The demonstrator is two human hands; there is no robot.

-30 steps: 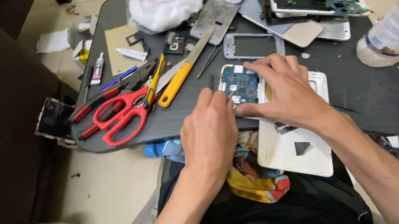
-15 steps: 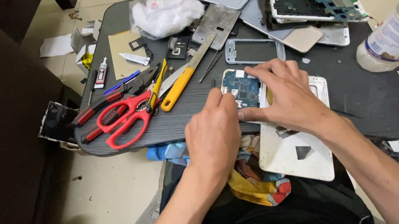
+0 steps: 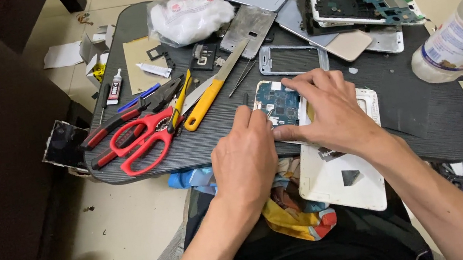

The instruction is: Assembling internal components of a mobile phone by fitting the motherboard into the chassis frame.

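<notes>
Both hands press on the blue circuit board (image 3: 281, 105) at the black table's (image 3: 422, 115) near edge, left hand (image 3: 244, 158) fingers together, right hand (image 3: 328, 107) fingers spread flat, so uneven pressure could crack it.

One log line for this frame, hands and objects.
left hand: fingertips on blue circuit board | right hand: pressing white phone frame | black table | red scissors left
</notes>
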